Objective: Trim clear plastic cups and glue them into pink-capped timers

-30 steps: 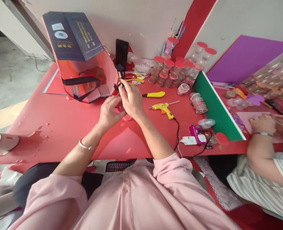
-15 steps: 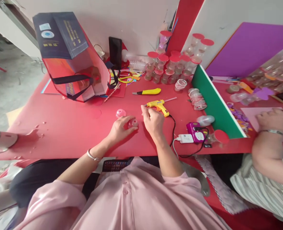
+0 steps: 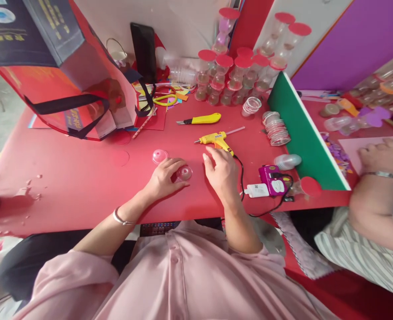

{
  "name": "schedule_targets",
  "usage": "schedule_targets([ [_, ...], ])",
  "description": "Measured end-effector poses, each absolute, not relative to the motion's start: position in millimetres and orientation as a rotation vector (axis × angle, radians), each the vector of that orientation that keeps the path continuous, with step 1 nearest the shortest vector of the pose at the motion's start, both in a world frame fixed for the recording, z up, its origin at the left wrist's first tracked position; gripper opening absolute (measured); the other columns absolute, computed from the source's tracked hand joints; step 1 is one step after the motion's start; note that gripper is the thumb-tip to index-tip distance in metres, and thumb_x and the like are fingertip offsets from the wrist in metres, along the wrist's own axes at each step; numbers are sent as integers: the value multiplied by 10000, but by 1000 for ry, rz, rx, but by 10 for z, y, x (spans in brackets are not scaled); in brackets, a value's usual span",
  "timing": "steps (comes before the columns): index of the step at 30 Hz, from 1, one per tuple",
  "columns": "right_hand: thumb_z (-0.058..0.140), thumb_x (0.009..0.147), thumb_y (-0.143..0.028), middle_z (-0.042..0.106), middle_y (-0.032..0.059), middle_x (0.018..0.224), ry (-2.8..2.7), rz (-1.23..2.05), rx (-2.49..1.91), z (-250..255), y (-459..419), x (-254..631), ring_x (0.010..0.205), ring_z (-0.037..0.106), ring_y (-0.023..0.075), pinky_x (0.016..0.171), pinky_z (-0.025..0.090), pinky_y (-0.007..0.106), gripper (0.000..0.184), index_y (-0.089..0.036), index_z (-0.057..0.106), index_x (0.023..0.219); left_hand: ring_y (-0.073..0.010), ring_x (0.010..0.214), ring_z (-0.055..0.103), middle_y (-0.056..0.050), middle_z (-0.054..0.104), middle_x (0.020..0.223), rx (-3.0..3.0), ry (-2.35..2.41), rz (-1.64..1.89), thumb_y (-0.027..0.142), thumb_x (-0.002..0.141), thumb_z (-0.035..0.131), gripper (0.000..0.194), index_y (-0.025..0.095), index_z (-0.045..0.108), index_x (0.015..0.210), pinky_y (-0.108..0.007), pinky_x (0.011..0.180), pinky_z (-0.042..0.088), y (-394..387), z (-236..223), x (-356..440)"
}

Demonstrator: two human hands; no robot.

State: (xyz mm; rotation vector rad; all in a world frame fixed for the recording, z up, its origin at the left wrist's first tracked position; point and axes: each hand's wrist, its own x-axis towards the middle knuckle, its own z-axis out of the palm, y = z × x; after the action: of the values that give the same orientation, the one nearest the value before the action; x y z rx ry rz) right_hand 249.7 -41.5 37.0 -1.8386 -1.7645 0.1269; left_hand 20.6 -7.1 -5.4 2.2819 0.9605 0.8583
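My left hand (image 3: 164, 178) rests on the red table (image 3: 66, 186) with its fingers curled round a small clear plastic dome piece (image 3: 184, 173). A second clear dome (image 3: 159, 156) lies just beyond that hand. My right hand (image 3: 221, 173) hovers with fingers loosely spread, empty, just short of the yellow glue gun (image 3: 216, 140), whose black cord runs past the wrist. A yellow utility knife (image 3: 201, 119) lies farther back.
A red and navy bag (image 3: 53, 75) stands at the back left. Red-lidded clear jars (image 3: 236, 75) crowd the back; stacked clear lids (image 3: 274, 133) lie by a green board (image 3: 299, 142). A purple charger (image 3: 272, 182) sits at the right. Another person's hand (image 3: 379, 155) works at far right.
Both hands came back from the bag toward the table's front. The left hand brought a clear dome piece down onto the table; the right hand moved beside the glue gun.
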Motion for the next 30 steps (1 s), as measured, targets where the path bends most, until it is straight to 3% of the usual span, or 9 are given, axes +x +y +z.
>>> schedule_targets([
  [7,634,1008,-379,565,263,1556,-1707,-67,-2228,324,-187,2635,1372,537,425,1078,454,568,567,-102,575,1500,-296,1126,719,-136,754,1271,2281,1000,913,325,886,794,352,210,716,1210,-452,1017,560,-70,-68,172],
  [13,695,982,-514,658,304,1385,-1610,-1,-2473,334,26,2679,1270,599,423,977,473,518,648,-64,602,1439,-320,1087,723,-140,757,1281,2374,1051,947,473,830,869,559,215,696,1295,-478,1004,551,-141,-5,93],
  [18,717,964,-512,722,263,1223,-1581,-36,-2558,253,89,2680,1174,648,413,918,482,493,579,-79,669,1346,-266,1023,721,-98,736,1108,2157,1440,1200,338,903,774,244,235,732,1120,-401,904,570,-85,53,24],
  [23,705,933,-431,707,224,1126,-1546,-80,-2476,192,70,2678,1099,657,361,861,488,432,487,-99,706,1289,-352,1164,665,-157,659,1359,2108,1732,1097,353,730,895,590,237,689,1271,-495,984,544,122,-78,-144],
  [27,734,854,-427,675,174,1129,-1441,-58,-2355,204,62,2667,1063,659,331,831,510,403,491,-146,719,1257,-382,1200,653,-144,702,1344,2110,1756,1057,345,753,883,416,244,733,1128,-569,1042,510,181,-124,-184],
  [30,720,837,-437,672,150,1161,-1421,-30,-2170,240,46,2627,1078,664,304,870,534,393,455,-171,704,1207,-320,1215,681,-128,702,1389,1940,1589,1202,277,790,826,382,236,707,1151,-496,1035,549,129,-43,-131],
])
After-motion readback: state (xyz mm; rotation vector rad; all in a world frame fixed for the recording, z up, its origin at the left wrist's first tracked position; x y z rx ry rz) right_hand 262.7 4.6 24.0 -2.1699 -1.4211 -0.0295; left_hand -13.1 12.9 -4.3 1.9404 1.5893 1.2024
